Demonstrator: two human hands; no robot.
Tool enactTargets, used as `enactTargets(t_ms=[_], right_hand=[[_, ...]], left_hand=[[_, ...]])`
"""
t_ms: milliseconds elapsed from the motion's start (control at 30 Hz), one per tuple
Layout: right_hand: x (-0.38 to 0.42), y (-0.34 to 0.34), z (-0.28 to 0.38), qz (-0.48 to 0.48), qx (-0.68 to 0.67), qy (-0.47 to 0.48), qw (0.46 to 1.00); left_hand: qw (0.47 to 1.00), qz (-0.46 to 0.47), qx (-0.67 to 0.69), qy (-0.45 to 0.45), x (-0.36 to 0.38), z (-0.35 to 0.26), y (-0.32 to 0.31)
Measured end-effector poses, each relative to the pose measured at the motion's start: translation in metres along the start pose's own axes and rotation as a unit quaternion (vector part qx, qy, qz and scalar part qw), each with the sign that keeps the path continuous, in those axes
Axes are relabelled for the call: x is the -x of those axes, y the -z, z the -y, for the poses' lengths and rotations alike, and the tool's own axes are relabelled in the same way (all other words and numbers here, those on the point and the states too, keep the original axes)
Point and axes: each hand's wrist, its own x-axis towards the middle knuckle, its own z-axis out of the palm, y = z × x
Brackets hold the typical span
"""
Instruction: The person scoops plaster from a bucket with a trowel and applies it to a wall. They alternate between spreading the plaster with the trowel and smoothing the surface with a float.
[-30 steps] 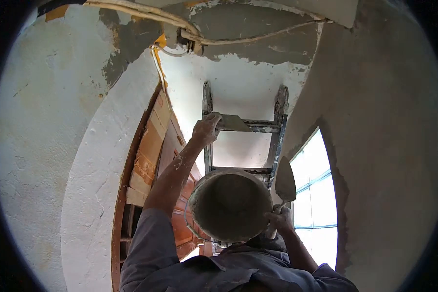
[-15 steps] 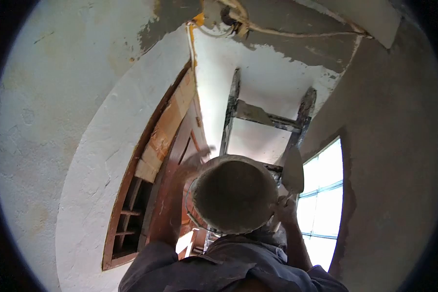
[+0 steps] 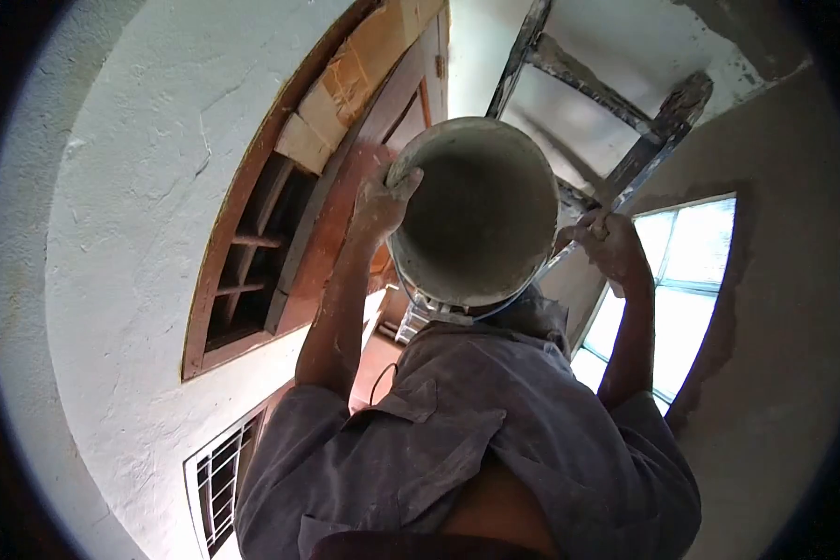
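Observation:
A grey, mortar-stained bucket (image 3: 481,294) is tilted so that its round mouth faces the camera, in front of the person's shirt. My left hand (image 3: 383,205) grips its rim at the left, thumb over the edge. At the bucket's right side, my right hand (image 3: 616,247) is closed round what looks like a trowel handle; the blade cannot be made out from here. Those fingers are close to the bucket wall, and whether they touch it is unclear. The inside of the bucket is dark, and no contents can be told apart. A thin wire handle hangs below the rim.
Behind the bucket stands a paint-spattered ladder (image 3: 593,84). On the left are a white wall (image 3: 140,224), a wooden frame with cardboard (image 3: 313,135) and a reddish door (image 3: 331,224). A bright window (image 3: 691,280) is in the grey wall at right; a barred window (image 3: 222,476) lies lower left.
The bucket and both hands now appear higher in view, and the view has tilted down. My left hand has closed on the rim. The trowel blade seen before no longer shows clearly.

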Motion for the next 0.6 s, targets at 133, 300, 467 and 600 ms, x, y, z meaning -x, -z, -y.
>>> enactTargets(t_ms=[133, 300, 467, 600], right_hand=[[-0.009, -0.032, -0.015, 0.146, -0.033, -0.054, 0.987], [-0.043, -0.090, -0.030, -0.016, 0.231, 0.223, 0.947], [-0.091, -0.156, -0.113, -0.182, 0.346, 0.371, 0.842], [-0.073, -0.170, -0.150, -0.012, 0.217, 0.226, 0.950]], left_hand=[[1.000, 0.016, -0.012, 0.016, -0.001, -0.014, 0.002], [0.999, 0.017, -0.028, -0.030, -0.015, -0.004, -0.009], [0.989, 0.143, 0.021, -0.018, -0.013, -0.020, -0.016], [0.990, 0.124, 0.061, -0.021, -0.026, -0.005, -0.020]])
